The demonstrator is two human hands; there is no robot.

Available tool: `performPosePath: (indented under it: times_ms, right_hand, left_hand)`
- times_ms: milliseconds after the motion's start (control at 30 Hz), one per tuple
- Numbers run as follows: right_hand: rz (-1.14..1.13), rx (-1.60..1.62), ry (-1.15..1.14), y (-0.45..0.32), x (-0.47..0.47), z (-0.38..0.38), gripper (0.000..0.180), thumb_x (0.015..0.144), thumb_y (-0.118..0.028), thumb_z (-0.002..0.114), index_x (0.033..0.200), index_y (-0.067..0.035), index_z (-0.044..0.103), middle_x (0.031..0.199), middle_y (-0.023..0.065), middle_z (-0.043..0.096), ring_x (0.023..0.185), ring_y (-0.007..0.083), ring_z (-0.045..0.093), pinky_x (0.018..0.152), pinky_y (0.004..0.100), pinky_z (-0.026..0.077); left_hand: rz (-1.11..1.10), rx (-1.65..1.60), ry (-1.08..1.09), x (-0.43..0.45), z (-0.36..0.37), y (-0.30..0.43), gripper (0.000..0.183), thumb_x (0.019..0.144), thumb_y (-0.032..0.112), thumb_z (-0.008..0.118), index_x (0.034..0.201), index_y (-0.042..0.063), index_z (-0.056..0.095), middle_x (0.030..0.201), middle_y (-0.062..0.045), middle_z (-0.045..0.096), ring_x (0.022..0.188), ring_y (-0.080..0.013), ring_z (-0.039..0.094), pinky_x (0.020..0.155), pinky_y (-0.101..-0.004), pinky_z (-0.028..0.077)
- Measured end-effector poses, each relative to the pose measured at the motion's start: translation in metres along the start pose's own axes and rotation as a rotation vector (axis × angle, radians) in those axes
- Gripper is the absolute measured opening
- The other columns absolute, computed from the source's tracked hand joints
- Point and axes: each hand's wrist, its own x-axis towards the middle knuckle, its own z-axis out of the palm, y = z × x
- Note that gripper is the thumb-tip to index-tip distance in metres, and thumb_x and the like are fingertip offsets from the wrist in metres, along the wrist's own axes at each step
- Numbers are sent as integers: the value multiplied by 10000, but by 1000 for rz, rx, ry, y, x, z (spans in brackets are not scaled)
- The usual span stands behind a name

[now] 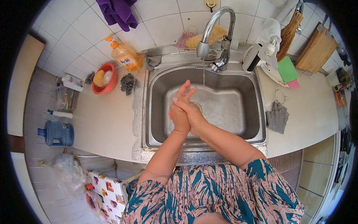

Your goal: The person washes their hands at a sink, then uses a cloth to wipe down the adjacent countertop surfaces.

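Note:
Over the left half of a stainless steel sink (229,109), my left hand (179,116) and my right hand (195,113) are pressed together, palm to palm. One thumb lies across the other hand, while a few fingers point up and apart; the overlap hides the rest. I see no object between them. A small pink spot shows at the left edge of my left hand; what it is, I cannot tell. A thin stream of water (204,75) runs from the chrome faucet (202,49) beyond my fingertips, apart from both hands. The drain (197,105) is partly hidden behind them.
Left of the sink are an orange pump bottle (127,57), a red plastic bowl (112,84), a steel wool scrubber (127,84) and a blue water jug (59,133). On the right lie a grey cloth (277,117) and a green pad (287,70). A cutting board (316,49) leans behind.

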Motion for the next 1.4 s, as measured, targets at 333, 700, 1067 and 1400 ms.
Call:
performPosePath:
  times_ms: [333,700,1067,1400]
  right_hand:
    - [-167,231,-203,-29,-4,10,286,803,-116,624,1059,-51,515,865,97,563,721,228,571,659,341,497]
    - [-756,-1334,163,-23,30,-32,165,847,-86,543,992,-19,583,843,108,576,752,218,569,703,335,464]
    - [-207,-174,-61,17,-24,-20,320,880,-63,495,1188,-17,568,1245,59,518,1115,174,467,989,304,323]
    - [56,196,-35,25,-26,-27,373,929,-318,502,1158,-25,537,1150,76,554,1063,172,511,905,318,413]
  left_hand:
    - [-389,-1519,34,7,2,29,457,891,48,446,1344,22,389,1384,-86,424,1234,-203,442,1030,-320,353]
    - [-724,-1001,265,-14,22,37,348,901,211,514,1196,26,512,1173,-139,564,1123,-218,511,974,-350,391]
    - [-629,-1031,17,19,-15,-7,334,924,377,512,704,140,431,600,13,403,547,-127,428,591,-303,434]
    - [42,368,197,1,4,-30,221,943,186,399,1055,71,550,830,-60,510,740,-175,515,681,-297,436]
